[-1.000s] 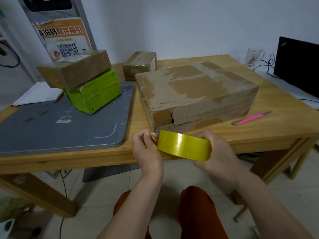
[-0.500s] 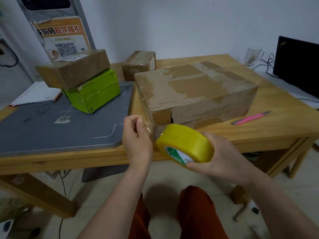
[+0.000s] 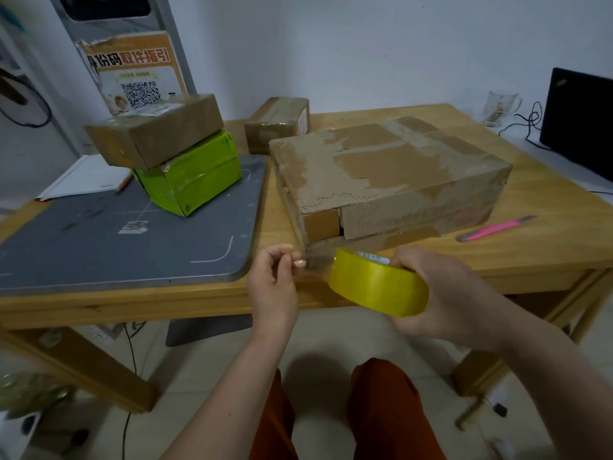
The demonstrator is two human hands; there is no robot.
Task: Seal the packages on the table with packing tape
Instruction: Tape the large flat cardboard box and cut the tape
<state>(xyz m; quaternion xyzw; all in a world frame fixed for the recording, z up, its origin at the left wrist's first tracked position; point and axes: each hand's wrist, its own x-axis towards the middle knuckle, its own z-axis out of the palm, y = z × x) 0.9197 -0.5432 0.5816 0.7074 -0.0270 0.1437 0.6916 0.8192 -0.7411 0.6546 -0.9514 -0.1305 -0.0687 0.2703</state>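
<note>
- The right hand point(image 3: 441, 293) is gripping the yellow packing tape roll point(image 3: 376, 283) just in front of the table point(image 3: 547, 247) edge, fingers curled over the roll's far rim
- The left hand point(image 3: 273, 280) is pinching the free end of the clear tape strip point(image 3: 316, 260), which is stretching between it and the roll
- The strip is lying in front of the near-left corner of the large worn cardboard box point(image 3: 388, 180); whether it is touching the box cannot be told
- That large box is sitting on the table, its paper skin torn and a gap showing on the near side
- A small brown box point(image 3: 277, 122) is standing behind it, near the wall
- To the left, a brown package point(image 3: 156, 129) is resting askew on a green box point(image 3: 192, 174), both on a grey mat point(image 3: 99, 247)
- A pink utility knife point(image 3: 494, 229) is lying on the table right of the large box, well apart from both hands
- White paper sheets point(image 3: 83, 177) are lying at the far left; a glass mug point(image 3: 501, 106) and a black monitor point(image 3: 580, 117) are standing at the far right
- A poster with a QR code point(image 3: 137, 81) is hanging behind the stacked boxes
- Compared with half a second ago, the roll is turned so its printed side now faces away, and both hands are sitting lower, nearer the table edge, with the left hand closer to the box corner
</note>
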